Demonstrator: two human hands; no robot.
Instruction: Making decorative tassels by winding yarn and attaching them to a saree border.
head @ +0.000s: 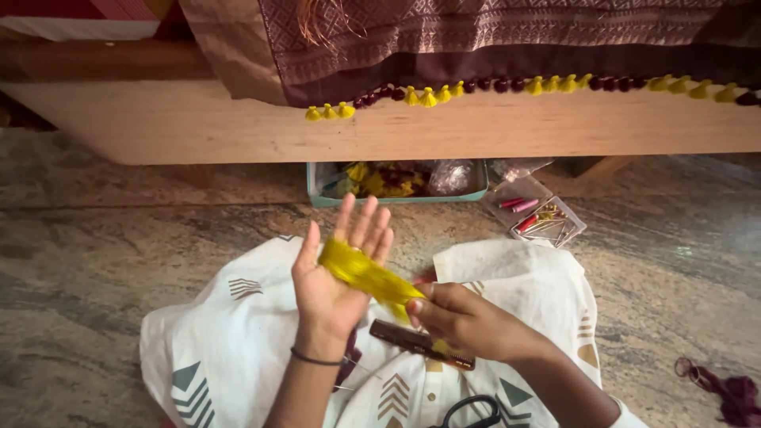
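The right hand (468,321) pinches the lower end of a bundle of yellow thread (369,276) between thumb and fingertips, while the left hand (337,277) stands open, palm up and fingers spread, with the thread wrapped across the palm below the fingers. The bundle runs slantwise from the left palm down to the right pinch, drawn fairly taut between them. It looks light, soft and limp, likely to slip or splay into loose strands, so the sound place to hold it seems to be its gathered end, where the right fingers already close. A brown comb (420,345) lies on the white printed cloth (230,333) of the lap just beneath the right hand, black scissors (476,414) lower still.
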